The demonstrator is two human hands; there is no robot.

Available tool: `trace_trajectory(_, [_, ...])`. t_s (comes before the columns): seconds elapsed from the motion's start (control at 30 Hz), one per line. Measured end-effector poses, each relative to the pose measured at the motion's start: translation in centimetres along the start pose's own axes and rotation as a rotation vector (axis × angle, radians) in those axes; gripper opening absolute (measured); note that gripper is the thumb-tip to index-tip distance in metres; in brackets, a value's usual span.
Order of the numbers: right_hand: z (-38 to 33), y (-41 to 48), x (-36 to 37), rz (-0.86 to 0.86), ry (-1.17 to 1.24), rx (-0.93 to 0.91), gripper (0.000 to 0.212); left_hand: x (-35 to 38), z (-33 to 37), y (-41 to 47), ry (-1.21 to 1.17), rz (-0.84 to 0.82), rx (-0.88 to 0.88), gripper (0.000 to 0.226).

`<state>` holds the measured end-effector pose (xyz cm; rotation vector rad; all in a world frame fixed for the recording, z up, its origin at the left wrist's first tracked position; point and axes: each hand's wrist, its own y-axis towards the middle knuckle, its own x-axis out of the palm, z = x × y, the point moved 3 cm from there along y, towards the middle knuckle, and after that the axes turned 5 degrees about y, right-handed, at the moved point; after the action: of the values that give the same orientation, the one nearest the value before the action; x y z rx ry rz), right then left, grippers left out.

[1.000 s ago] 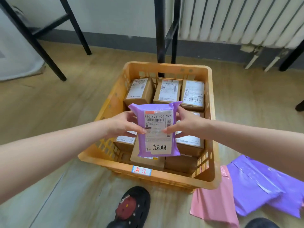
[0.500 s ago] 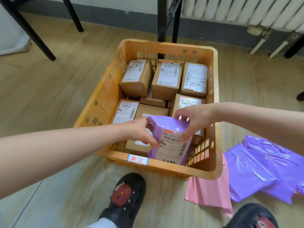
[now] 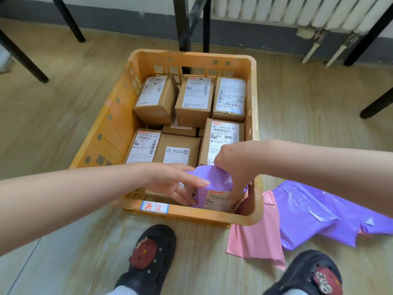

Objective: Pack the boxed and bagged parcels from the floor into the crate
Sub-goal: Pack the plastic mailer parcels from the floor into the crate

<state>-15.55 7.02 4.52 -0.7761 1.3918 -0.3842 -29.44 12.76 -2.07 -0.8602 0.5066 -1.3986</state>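
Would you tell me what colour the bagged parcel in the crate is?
The bagged parcel is purple, seen best in the head view.

I note a pale wood-plank floor [image 3: 53, 124], evenly lit, running to a grey skirting [image 3: 127, 26] under a white wall [image 3: 127, 2], a white ribbed radiator [image 3: 297, 11] with white pipes [image 3: 311, 53] at far right, and black metal furniture legs [image 3: 182, 28] standing about.

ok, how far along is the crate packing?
Done: several cardboard boxes sit in the orange crate. In hand: a purple bagged parcel stands in the near right corner, with the right hand pinching its top and the left hand laying straight fingers against its side. Left: a pink bag and a purple mailer lie on the floor right of the crate. Both look flat, contents unclear.
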Motion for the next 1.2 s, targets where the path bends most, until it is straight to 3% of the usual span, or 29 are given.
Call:
trace_trajectory(0.13, [-1.5, 0.2, 1.5, 0.086, -0.085, -0.038, 0.054, 0.0, -0.7, 0.4, -0.069, 0.087, -0.010, 0.046])
trace_trajectory(0.33, [-0.8, 0.7, 1.7, 0.008, -0.069, -0.114, 0.059, 0.7, -1.2, 1.9, -0.046, 0.287, -0.039, 0.044])
trace_trajectory(0.57, [-1.5, 2.1, 3.0, -0.020, -0.155, -0.136, 0.030, 1.0, -2.3, 3.6, 0.175, 0.410, -0.102, 0.042])
trace_trajectory(0.7, [-2.8, 3.8, 4.8, 0.082, -0.267, -0.100, 0.005, 1.2, -1.8, 4.8, 0.507, 0.469, -0.215, 0.046])
trace_trajectory(0.8, [-3.4, 4.7, 6.1, 0.089, -0.295, -0.052, 0.018, 1.4, -1.2, 5.7, 0.588, 0.461, -0.256, 0.044])
trace_trajectory(1.07, [-2.1, 3.6, 4.2, 0.089, -0.124, -0.045, 0.008, 0.4, 0.1, 5.7, 0.958, 0.400, -0.259, 0.051])
trace_trajectory(1.2, [0.4, 1.7, 1.9, 0.358, 0.143, -0.082, 0.012, -1.5, 3.3, 4.1, 1.019, 0.231, -0.483, 0.049])
